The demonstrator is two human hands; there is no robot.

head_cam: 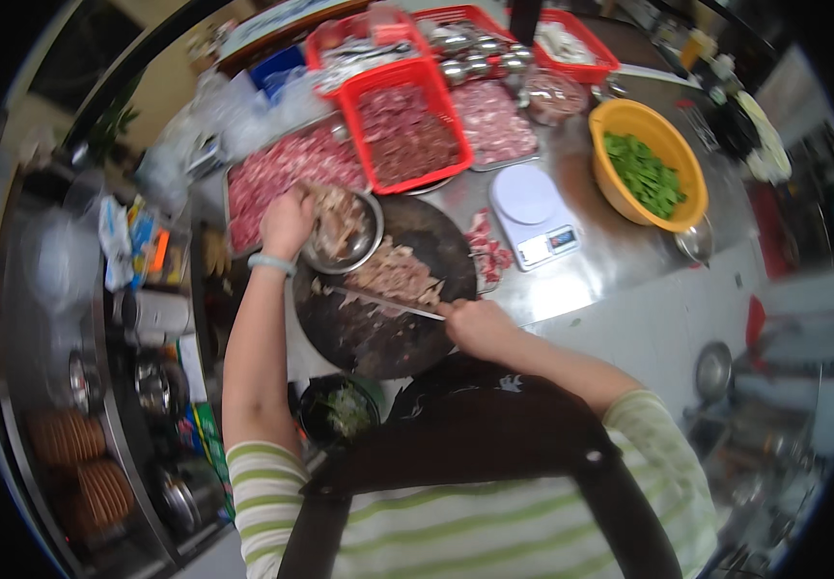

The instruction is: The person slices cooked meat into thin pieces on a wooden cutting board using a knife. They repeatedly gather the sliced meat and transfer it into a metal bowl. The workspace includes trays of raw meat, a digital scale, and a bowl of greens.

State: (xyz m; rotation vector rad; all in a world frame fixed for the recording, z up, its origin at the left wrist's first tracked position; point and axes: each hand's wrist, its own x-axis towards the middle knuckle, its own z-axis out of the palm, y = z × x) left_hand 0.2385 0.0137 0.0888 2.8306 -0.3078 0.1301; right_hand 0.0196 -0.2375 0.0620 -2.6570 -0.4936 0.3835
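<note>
My right hand grips the handle of a knife, its blade lying along the near side of a heap of chopped meat on the round dark chopping board. My left hand is at the left rim of a steel bowl, which overlaps the board's upper left edge. Pale meat pieces fill much of the bowl. The left fingertips are partly hidden at the meat, so whether they hold the rim or some meat is unclear.
Beyond the board stand a red basket of meat and trays of pink meat. Right of it are red meat scraps, a white digital scale and a yellow bowl of green leaves. A dark bin stands below the board.
</note>
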